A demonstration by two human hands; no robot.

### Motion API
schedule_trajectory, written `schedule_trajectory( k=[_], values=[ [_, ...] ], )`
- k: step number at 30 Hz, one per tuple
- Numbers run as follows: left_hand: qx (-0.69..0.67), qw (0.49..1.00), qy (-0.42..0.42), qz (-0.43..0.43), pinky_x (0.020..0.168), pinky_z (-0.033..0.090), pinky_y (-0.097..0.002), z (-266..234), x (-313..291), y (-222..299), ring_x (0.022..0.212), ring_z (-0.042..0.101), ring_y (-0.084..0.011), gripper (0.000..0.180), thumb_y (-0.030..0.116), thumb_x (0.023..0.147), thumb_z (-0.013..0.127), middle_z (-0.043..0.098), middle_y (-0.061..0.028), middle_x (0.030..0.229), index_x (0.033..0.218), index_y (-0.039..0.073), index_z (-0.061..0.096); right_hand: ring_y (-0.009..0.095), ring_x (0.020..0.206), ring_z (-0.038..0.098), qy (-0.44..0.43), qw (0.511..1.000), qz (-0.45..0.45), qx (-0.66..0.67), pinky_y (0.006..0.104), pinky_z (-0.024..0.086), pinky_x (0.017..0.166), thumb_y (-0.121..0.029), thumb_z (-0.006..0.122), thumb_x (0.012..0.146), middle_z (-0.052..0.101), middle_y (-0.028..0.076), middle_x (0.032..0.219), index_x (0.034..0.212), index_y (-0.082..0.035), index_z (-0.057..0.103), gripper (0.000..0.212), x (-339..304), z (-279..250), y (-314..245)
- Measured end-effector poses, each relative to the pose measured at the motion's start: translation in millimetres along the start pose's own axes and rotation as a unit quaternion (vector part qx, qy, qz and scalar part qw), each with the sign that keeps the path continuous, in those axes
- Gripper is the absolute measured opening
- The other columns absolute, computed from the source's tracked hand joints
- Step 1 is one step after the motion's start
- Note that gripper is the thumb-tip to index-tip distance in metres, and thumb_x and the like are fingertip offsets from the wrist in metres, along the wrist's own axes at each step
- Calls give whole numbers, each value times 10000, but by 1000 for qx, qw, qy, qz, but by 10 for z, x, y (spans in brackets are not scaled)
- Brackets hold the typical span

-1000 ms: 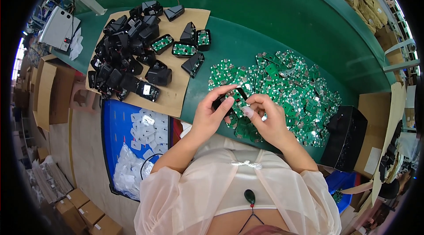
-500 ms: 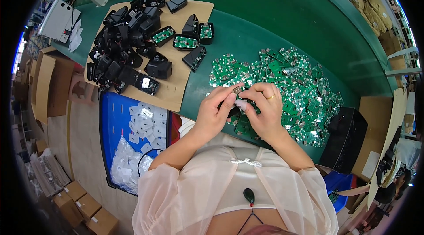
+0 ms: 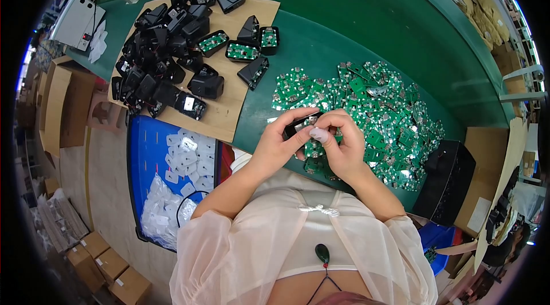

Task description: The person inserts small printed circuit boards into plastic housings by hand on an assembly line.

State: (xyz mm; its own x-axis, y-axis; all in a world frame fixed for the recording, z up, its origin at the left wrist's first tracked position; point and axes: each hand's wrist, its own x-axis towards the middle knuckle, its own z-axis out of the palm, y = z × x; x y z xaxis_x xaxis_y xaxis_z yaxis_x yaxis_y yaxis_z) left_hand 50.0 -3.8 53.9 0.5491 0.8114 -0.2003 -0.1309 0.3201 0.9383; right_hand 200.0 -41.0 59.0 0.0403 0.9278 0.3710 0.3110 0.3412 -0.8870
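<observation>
My left hand (image 3: 275, 146) is closed around a small black plastic housing (image 3: 293, 128), just in front of the heap of circuit boards. The housing's open side is turned toward my right hand (image 3: 345, 146). Thumb and fingers of that hand pinch a circuit board at the opening; only a bit of it with a metallic part shows, and the fingertips hide the rest. Loose green circuit boards (image 3: 395, 127) lie heaped around and beyond both hands. On brown cardboard (image 3: 229, 111) at the left rest several black housings (image 3: 154, 64), some with a green board (image 3: 242, 51) seated inside.
A blue bin (image 3: 146, 150) below the table's left part holds white plates (image 3: 186, 159) and a clear plastic bag (image 3: 163, 213). At the right end stand a black box (image 3: 450, 176) and a cardboard carton (image 3: 487, 159). A green partition (image 3: 344, 13) rises behind the table.
The black housing has turned in my left hand, so more of it shows now. My right fingers have shifted slightly and stay pinched at its opening.
</observation>
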Motion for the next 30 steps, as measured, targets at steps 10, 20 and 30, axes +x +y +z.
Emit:
schedule_trajectory(
  k=[10,20,30],
  values=[
    [19,997,62,31,453,436,-186,36,-91,114,556,526,-52,408,39,842,543,531,-61,1055,1238,100,472,186,810,513,15,996,17,-87,273,418,677,-84,694,711,535,78,924,963,-58,629,262,60,-28,-34],
    [87,987,77,109,437,441,-181,11,-54,48,685,562,-83,269,19,817,559,512,-86,1088,1080,73,569,233,757,535,-23,995,-33,-91,326,440,615,-51,665,722,546,85,818,823,-45,596,122,146,-42,-66],
    [201,954,106,198,471,430,-170,-30,-24,-2,716,550,-103,127,-20,803,560,453,-133,1188,903,35,615,268,776,515,-51,971,-151,-180,366,436,633,-189,617,758,491,79,800,763,-82,532,137,197,-174,-37]
  ],
)
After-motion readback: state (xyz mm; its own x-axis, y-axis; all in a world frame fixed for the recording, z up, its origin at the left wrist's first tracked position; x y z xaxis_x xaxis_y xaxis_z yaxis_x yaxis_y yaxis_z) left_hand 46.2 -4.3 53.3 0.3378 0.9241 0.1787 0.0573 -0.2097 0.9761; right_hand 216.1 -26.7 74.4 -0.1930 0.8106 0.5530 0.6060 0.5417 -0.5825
